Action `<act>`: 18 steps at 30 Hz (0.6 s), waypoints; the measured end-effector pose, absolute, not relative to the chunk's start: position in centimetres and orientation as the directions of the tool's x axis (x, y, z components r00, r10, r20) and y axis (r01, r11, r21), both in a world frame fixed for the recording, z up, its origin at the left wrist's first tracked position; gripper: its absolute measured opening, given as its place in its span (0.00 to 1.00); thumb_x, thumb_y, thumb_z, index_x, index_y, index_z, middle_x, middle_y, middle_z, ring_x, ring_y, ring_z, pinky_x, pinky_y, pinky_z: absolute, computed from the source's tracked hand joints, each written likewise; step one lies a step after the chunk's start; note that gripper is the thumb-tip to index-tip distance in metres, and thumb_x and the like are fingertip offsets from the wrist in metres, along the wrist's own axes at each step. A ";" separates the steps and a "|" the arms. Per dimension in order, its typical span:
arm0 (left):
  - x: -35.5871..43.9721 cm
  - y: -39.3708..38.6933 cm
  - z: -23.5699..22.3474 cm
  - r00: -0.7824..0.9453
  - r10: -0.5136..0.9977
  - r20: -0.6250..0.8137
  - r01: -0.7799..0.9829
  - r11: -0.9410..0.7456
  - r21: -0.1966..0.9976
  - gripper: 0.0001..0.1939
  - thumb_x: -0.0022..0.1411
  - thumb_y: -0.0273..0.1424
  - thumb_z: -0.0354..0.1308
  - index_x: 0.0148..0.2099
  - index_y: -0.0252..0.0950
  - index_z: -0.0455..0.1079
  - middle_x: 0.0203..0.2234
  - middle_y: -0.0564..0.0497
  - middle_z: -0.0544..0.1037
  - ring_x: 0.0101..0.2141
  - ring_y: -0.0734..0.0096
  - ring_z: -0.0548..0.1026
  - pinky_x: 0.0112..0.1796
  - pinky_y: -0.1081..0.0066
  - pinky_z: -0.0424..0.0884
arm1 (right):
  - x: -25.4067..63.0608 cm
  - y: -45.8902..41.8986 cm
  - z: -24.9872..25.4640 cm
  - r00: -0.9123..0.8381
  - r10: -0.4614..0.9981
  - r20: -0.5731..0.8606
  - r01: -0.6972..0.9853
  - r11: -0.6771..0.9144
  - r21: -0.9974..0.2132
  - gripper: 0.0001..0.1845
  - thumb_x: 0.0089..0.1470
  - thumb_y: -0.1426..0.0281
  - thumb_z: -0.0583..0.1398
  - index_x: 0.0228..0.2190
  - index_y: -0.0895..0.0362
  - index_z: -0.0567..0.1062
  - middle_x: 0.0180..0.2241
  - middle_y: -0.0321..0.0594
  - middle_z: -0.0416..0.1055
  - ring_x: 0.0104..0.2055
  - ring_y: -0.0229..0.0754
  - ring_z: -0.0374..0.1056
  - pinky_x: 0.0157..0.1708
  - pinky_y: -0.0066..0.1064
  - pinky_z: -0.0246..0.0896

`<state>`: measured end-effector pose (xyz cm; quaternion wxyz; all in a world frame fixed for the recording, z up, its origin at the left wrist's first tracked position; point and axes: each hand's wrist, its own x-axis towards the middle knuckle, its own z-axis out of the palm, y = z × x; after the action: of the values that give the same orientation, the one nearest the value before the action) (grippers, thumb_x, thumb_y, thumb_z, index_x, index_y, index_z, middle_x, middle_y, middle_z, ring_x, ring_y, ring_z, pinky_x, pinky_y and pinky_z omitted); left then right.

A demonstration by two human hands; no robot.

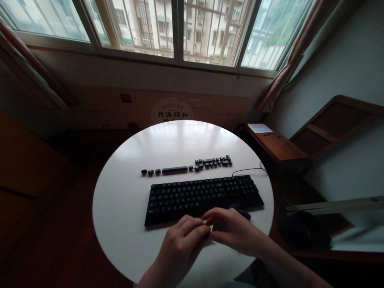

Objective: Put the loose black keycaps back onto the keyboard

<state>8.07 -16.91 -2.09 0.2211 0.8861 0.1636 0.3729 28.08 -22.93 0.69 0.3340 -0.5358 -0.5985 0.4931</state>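
A black keyboard (204,196) lies across a round white table (120,200). Beyond it stretches a row of loose black keycaps (187,167), a long space bar among them. Both my hands meet at the keyboard's near edge. My left hand (180,248) is curled, its fingertips pressed against those of my right hand (232,232). My right hand pinches something small that I cannot make out. A dark purple object (240,209) shows just behind my right fingers, partly hidden.
The keyboard's cable (249,171) loops off the table's right side. A wooden side table (276,146) with a paper (259,128) stands to the right. A wide window (180,28) and a cardboard panel (168,110) lie ahead. Dark floor surrounds the table.
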 end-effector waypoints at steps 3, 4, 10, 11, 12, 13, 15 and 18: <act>8.5 -16.5 -2.5 0.632 0.476 0.612 0.160 -0.852 0.498 0.06 0.67 0.25 0.57 0.45 0.39 0.71 0.35 0.48 0.79 0.34 0.69 0.76 0.34 0.70 0.75 | 28.4 -21.9 0.9 -0.162 0.981 -0.107 0.415 -0.030 -0.909 0.06 0.54 0.70 0.66 0.36 0.55 0.81 0.31 0.36 0.79 0.30 0.37 0.73 0.31 0.25 0.65; 8.6 -16.3 -2.5 0.619 0.489 0.615 0.176 -0.849 0.498 0.06 0.67 0.25 0.57 0.45 0.39 0.71 0.35 0.49 0.79 0.34 0.69 0.76 0.35 0.70 0.75 | 28.5 -21.5 0.9 -0.154 0.984 -0.092 0.444 -0.014 -0.896 0.05 0.54 0.70 0.66 0.35 0.55 0.82 0.30 0.36 0.79 0.30 0.37 0.73 0.30 0.25 0.65; 8.2 -13.6 -2.4 0.554 0.605 0.572 0.415 -0.796 0.440 0.10 0.65 0.27 0.56 0.48 0.38 0.72 0.40 0.45 0.78 0.42 0.62 0.77 0.42 0.62 0.77 | 29.5 -19.4 -0.7 -0.069 0.994 0.079 0.703 0.105 -0.704 0.07 0.57 0.69 0.64 0.38 0.54 0.82 0.35 0.39 0.80 0.35 0.41 0.75 0.39 0.30 0.67; 8.0 -13.0 -2.5 0.563 0.617 0.550 0.455 -0.787 0.417 0.09 0.64 0.26 0.56 0.46 0.38 0.73 0.41 0.45 0.78 0.42 0.61 0.76 0.43 0.60 0.77 | 29.6 -19.0 -1.2 -0.071 0.993 0.097 0.744 0.117 -0.658 0.08 0.58 0.69 0.63 0.39 0.54 0.81 0.37 0.40 0.80 0.37 0.42 0.75 0.41 0.31 0.67; 7.9 -12.6 -2.6 0.576 0.624 0.528 0.485 -0.781 0.394 0.09 0.64 0.25 0.55 0.44 0.38 0.74 0.41 0.45 0.78 0.42 0.60 0.76 0.43 0.58 0.77 | 29.7 -18.7 -1.6 -0.081 0.992 0.101 0.777 0.127 -0.617 0.08 0.58 0.69 0.63 0.40 0.54 0.81 0.38 0.41 0.80 0.39 0.43 0.76 0.42 0.31 0.67; 7.8 -12.1 -2.8 0.589 0.626 0.511 0.503 -0.779 0.373 0.09 0.63 0.24 0.56 0.43 0.38 0.75 0.42 0.45 0.78 0.43 0.58 0.76 0.45 0.56 0.77 | 29.7 -18.4 -1.9 -0.097 0.991 0.092 0.802 0.133 -0.582 0.08 0.59 0.69 0.63 0.40 0.54 0.81 0.38 0.41 0.80 0.39 0.43 0.75 0.42 0.31 0.67; 7.9 -11.6 -3.1 0.603 0.624 0.496 0.523 -0.779 0.345 0.10 0.62 0.23 0.56 0.43 0.38 0.75 0.45 0.45 0.78 0.47 0.56 0.75 0.47 0.53 0.76 | 29.7 -18.0 -2.5 -0.125 0.990 0.063 0.838 0.140 -0.527 0.08 0.59 0.69 0.63 0.40 0.53 0.81 0.37 0.40 0.79 0.38 0.43 0.75 0.41 0.30 0.66; 8.3 -11.5 -3.4 0.596 0.641 0.483 0.542 -0.765 0.347 0.13 0.61 0.23 0.56 0.48 0.37 0.74 0.48 0.44 0.77 0.50 0.55 0.74 0.50 0.54 0.75 | 29.4 -17.7 -2.7 -0.141 0.990 0.025 0.874 0.137 -0.467 0.07 0.60 0.69 0.63 0.39 0.53 0.82 0.37 0.39 0.78 0.37 0.42 0.75 0.39 0.29 0.65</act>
<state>8.27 -11.48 -3.40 0.0822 0.8895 0.3326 0.3023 29.44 -17.66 -2.70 0.1668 -0.6336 -0.7352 0.1737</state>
